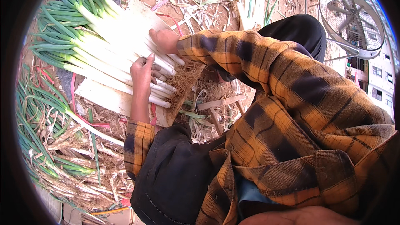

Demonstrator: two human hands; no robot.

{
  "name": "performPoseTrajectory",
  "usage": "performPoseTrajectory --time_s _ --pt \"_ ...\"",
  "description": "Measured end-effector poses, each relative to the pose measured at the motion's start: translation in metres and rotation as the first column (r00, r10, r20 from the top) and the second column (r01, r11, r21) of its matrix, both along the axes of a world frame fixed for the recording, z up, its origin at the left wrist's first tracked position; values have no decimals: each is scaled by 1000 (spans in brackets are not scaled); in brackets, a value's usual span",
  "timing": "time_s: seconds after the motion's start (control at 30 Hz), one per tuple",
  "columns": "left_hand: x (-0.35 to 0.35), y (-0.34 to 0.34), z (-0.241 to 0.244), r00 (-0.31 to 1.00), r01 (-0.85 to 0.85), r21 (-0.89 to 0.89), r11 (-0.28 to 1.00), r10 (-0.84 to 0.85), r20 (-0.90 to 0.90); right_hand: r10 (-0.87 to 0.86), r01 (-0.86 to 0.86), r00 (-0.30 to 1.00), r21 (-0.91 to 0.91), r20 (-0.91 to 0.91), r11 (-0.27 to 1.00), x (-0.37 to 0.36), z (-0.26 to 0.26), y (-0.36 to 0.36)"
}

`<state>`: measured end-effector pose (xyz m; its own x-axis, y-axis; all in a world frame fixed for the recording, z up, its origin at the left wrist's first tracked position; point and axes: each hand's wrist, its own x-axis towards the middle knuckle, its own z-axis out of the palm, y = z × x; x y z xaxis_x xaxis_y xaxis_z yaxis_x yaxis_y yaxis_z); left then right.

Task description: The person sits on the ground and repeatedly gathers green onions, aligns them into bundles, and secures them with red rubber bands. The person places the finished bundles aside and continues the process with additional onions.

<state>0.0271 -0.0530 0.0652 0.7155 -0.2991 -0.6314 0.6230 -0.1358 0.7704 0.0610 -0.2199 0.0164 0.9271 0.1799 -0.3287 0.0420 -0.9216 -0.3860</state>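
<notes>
A broad row of large green onions lies on a pale board, leaves at the left and roots at the right. My left hand is on the white stalks near the root ends, thumb up and soiled fingers curled among them. Farther up the picture, my right hand lies against the far side of the row, close to the board's edge. Its thumb shows; its other fingers are mostly hidden, so its hold cannot be told. Glare washes out the middle stalks.
More green onions and dry leaf litter cover the ground at lower left. Other onion bundles lie at the top. Pink ties run beside the board. A small wooden stool is near my legs, and a metal fan stands at upper right.
</notes>
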Motion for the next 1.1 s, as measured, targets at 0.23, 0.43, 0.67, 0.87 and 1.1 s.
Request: performPoseTrajectory --time_s 0.23,0.43,0.67,0.87,1.1 --pt "-33 -10 -78 856 276 480 833 -440 271 11 -11 1000 17 -28 1000 -1 2 0" --pt "-44 -12 -41 611 70 606 792 -515 602 3 -1 998 22 -63 1000 3 4 -6" --pt "-39 -9 -42 217 26 667 745 -655 724 -5 12 981 36 -193 999 13 14 5" --pt "-52 5 -43 253 76 797 599 -785 566 2 13 963 55 -269 998 24 21 11" --pt "-48 -26 -47 68 194 703 684 -724 686 139 -160 949 -51 -281 986 37 -18 -7"
